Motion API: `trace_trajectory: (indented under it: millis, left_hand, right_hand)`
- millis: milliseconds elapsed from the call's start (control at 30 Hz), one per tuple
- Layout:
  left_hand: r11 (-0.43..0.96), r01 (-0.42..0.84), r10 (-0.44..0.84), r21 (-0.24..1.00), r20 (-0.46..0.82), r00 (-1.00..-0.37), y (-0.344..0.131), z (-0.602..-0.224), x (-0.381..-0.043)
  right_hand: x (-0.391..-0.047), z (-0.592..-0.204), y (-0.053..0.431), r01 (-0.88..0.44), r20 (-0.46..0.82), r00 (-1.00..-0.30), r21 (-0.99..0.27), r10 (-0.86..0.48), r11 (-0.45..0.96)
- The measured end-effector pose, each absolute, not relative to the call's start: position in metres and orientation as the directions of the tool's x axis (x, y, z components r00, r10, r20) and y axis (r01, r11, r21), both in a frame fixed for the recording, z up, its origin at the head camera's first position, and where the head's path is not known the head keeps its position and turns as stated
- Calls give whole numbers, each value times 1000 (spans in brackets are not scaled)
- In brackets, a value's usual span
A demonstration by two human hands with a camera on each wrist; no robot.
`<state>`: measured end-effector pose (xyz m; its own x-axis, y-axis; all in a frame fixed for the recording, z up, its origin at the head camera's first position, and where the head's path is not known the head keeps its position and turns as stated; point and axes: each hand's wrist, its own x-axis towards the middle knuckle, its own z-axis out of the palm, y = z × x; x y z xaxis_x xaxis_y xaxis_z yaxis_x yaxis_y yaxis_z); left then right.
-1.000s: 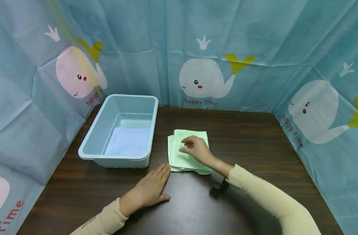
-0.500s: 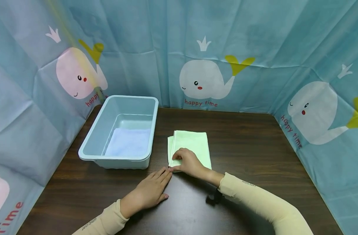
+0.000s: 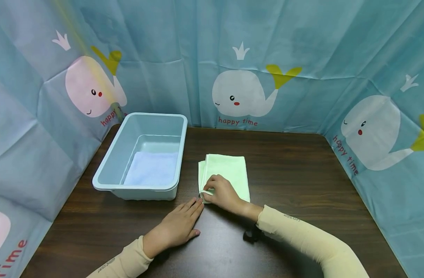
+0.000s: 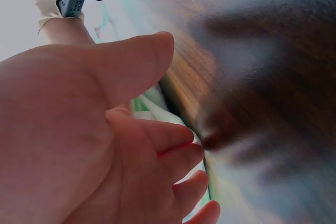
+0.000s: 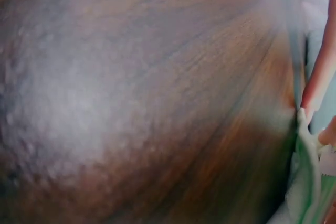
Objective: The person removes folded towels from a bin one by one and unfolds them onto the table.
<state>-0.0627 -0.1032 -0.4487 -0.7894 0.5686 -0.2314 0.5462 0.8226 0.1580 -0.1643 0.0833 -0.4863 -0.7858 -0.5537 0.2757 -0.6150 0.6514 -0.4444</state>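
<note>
The right hand pinches the green cloth at its near left corner, beside which the left hand rests, fingers straight.

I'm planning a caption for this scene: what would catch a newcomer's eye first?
Probably the light blue curtain printed with pale cartoon whales, behind the dark brown wooden table. Next, the light blue rectangular plastic tub at left, a folded lavender cloth inside. Right of it lies a folded pale green cloth, its near left corner pinched by the right hand, the left hand beside it.
</note>
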Motion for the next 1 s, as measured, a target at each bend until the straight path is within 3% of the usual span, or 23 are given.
trace_trajectory:
  millis: [300, 1000]
  left_hand:
    - [825, 551, 565, 128, -218, -795, -102, -450, -63]
    - [763, 632, 646, 135, -141, -750, -91, -446, -71]
  right_hand:
    - [-164, -488, 82, -538, 275, -831, -616, -483, 575]
    - [-163, -482, 94, -454, 328, -888, -740, -323, 497]
